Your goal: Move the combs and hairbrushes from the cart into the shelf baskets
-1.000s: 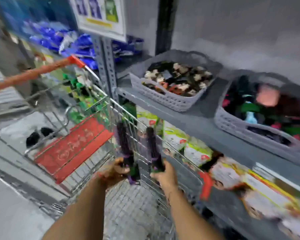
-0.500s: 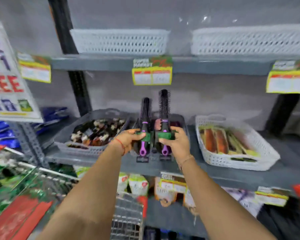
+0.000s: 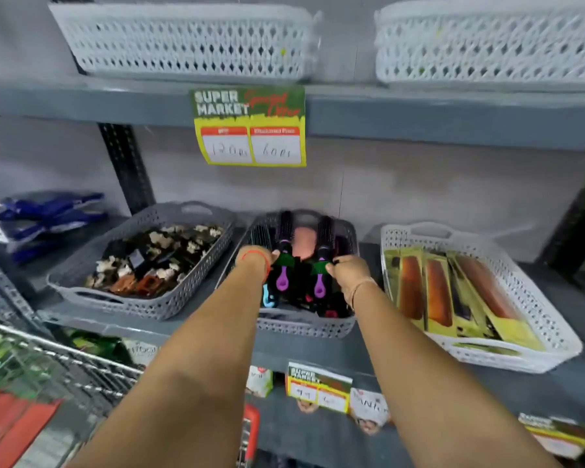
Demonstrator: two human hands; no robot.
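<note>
Both my hands reach into the middle grey basket (image 3: 304,327) on the shelf. My left hand (image 3: 255,261) grips a round black hairbrush with a purple handle (image 3: 282,261). My right hand (image 3: 347,273) grips a second, matching hairbrush (image 3: 322,265). Both brushes lie low inside the basket, bristle ends pointing to the back, among other dark brushes and a pink one (image 3: 303,243). The wire cart (image 3: 65,363) shows at the lower left.
A grey basket of hair clips (image 3: 142,265) stands left of the middle one. A white basket with yellow-packed combs (image 3: 480,288) stands to the right. Two white baskets (image 3: 190,38) sit on the shelf above. Price tags (image 3: 250,126) hang from the shelf edges.
My hands lifted both brushes from the cart, held them upright before the shelf, and have now lowered them forward into the middle basket.
</note>
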